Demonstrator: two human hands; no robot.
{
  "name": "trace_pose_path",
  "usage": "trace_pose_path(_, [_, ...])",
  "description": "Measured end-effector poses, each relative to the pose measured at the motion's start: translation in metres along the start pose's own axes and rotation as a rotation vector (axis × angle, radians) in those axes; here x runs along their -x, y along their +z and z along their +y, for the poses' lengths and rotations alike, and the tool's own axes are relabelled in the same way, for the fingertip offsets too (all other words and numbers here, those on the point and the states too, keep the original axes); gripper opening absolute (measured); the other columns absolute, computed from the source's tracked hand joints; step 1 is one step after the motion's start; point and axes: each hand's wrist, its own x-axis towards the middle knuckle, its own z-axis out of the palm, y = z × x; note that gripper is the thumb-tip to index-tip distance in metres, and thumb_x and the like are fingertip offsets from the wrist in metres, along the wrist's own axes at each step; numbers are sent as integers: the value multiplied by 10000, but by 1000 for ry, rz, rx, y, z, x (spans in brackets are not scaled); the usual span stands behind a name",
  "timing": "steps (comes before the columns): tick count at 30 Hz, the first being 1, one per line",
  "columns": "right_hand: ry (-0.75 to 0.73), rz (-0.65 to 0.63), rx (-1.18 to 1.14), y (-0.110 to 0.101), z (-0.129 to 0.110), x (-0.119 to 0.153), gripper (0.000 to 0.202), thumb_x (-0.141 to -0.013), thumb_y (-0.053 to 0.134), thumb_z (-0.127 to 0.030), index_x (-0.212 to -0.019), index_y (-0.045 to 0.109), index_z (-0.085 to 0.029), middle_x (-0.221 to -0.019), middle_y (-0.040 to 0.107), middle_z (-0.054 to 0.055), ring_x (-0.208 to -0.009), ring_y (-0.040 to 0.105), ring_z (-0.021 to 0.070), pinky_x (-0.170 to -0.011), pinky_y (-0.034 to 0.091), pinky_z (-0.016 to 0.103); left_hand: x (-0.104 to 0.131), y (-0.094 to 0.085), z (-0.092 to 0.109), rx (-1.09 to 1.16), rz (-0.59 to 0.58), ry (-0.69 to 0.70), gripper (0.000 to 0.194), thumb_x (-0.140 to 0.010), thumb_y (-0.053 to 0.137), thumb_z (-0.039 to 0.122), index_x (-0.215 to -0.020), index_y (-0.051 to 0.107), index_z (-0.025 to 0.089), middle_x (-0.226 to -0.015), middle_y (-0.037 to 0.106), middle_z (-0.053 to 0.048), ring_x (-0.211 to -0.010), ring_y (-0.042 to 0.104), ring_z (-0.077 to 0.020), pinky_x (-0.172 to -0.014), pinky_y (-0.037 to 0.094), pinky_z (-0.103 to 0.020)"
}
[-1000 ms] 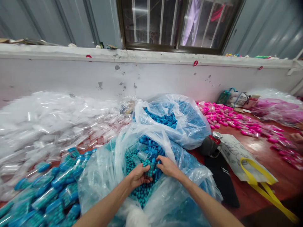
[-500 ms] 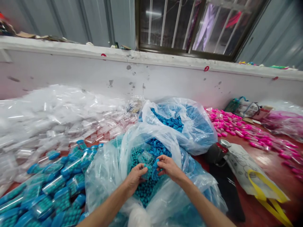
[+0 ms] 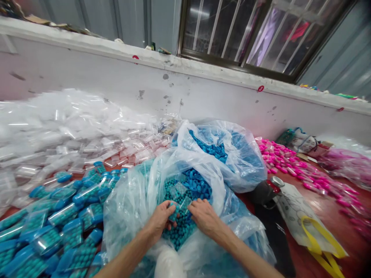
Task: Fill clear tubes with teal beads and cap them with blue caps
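Observation:
Both my hands are over an open plastic bag (image 3: 127, 216) of teal beads (image 3: 178, 235) and blue caps (image 3: 198, 183). My left hand (image 3: 162, 218) is closed around a small clear container of teal beads, partly hidden by the fingers. To its right, my right hand (image 3: 204, 216) has its fingers pinched at a clear empty-looking container (image 3: 185, 204) just above the beads. Other clear containers (image 3: 178, 189) lie on the beads behind my hands.
Filled containers with blue caps (image 3: 72, 231) lie at left, before a heap of clear containers (image 3: 72, 127). Behind is another bag of blue caps (image 3: 246, 166). At right are a dark mug (image 3: 263, 193), a tote bag (image 3: 298, 212) and pink pieces (image 3: 290, 158).
My right hand no longer holds the blue cap and is now at a clear container. My left hand has shifted slightly left. The camera view has tilted.

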Motion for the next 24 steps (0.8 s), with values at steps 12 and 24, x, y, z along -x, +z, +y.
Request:
trace_pose_path(12, [181,94,-116,3,-3,-15,244,-756,447,-50,-969,500,-157,-842,652,62,-760,609,179,-625,400,225,-13,4,-18,-187,-60,111,601,-546,514,717,-810,434,183,-574,510,55,-346,402,-55,-292,239,-167])
trace_pose_path(24, [159,368,-849,12,5,-1,244,-787,446,-399,-809,594,-207,-597,608,-3,-499,548,145,-483,453,233,23,27,10,-142,22,206,334,-690,504,222,-1016,560,179,-723,513,16,-494,434,-73,-432,375,-176])
